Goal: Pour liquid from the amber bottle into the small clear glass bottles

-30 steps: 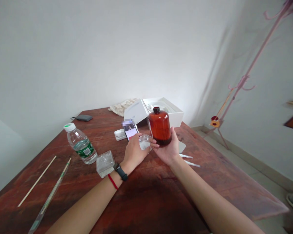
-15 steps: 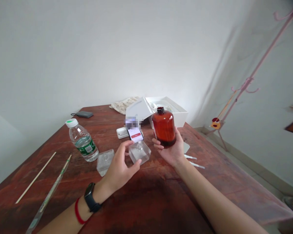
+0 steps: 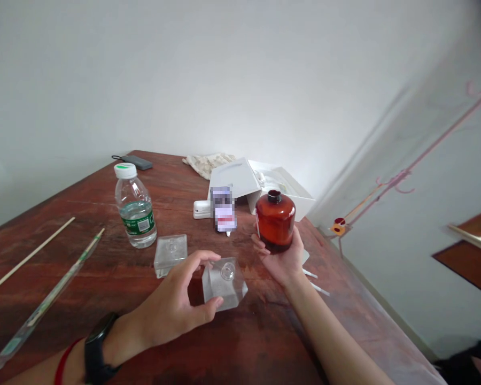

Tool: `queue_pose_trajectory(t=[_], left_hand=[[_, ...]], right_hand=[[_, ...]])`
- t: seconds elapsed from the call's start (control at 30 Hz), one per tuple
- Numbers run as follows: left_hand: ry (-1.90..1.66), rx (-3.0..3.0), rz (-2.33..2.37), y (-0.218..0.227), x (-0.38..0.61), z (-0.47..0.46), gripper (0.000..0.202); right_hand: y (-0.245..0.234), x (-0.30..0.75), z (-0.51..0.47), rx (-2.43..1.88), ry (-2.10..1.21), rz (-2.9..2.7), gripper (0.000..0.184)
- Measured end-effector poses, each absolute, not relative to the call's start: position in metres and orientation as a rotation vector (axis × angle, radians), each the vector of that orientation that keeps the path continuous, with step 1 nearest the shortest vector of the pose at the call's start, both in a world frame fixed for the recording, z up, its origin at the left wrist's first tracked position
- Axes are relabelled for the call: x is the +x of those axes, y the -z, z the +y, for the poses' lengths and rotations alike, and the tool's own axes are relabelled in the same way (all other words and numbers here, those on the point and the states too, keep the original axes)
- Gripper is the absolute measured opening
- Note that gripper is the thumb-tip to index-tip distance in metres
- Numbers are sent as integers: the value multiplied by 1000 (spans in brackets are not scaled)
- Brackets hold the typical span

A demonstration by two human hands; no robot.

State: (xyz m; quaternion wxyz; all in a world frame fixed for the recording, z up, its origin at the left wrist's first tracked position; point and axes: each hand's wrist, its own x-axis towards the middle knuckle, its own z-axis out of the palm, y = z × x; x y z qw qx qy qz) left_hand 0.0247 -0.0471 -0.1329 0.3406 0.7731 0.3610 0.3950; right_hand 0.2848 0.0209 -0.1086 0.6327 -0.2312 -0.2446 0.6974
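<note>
My right hand [image 3: 282, 262] is wrapped round the base and side of a brown amber bottle [image 3: 276, 222], which stands nearly upright above the table. Its black-looking neck has no cap on it, and dark liquid seems to sit low inside. Between the thumb and fingers of my left hand [image 3: 180, 294] is a clear square container [image 3: 224, 286] with a small round neck on its top face; it is tilted. A similar clear square container [image 3: 171, 254] rests on the table just beyond my left hand.
A water bottle [image 3: 136, 214] with a green label stands at the left. Farther left lie a thin wooden stick [image 3: 30, 256] and a wrapped bundle [image 3: 48, 302]. Behind are a phone [image 3: 224, 211], a white case [image 3: 201, 209], an open white box [image 3: 296, 190], cloth [image 3: 208, 163] and a grey pouch [image 3: 138, 161].
The clear square container has come nearer to me with my left hand and tipped more. My right hand still holds the amber bottle, now slightly lower in view. The camera view has shifted.
</note>
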Motion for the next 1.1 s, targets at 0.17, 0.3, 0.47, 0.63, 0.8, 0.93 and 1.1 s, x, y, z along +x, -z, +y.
queue_pose_trajectory(t=[0.17, 0.3, 0.47, 0.63, 0.8, 0.93, 1.1], left_hand=[[-1031, 1971, 949, 120, 22, -45, 52], [-960, 1953, 948, 113, 20, -46, 51], [-997, 1963, 896, 114, 19, -42, 52], [-1029, 2022, 938, 119, 15, -33, 51], [-1037, 2018, 950, 126, 10, -20, 50], [-1059, 1959, 938, 131, 8, -13, 49], [-1069, 1961, 965, 134, 6, -8, 48]], right_hand=[[111, 285, 21, -557, -1585, -577, 33], [113, 286, 21, -570, -1584, -591, 32], [113, 285, 19, -567, -1595, -607, 31], [112, 284, 19, -573, -1584, -590, 32], [113, 284, 20, -576, -1593, -596, 32], [115, 286, 21, -573, -1597, -609, 35], [117, 289, 24, -572, -1589, -628, 37]])
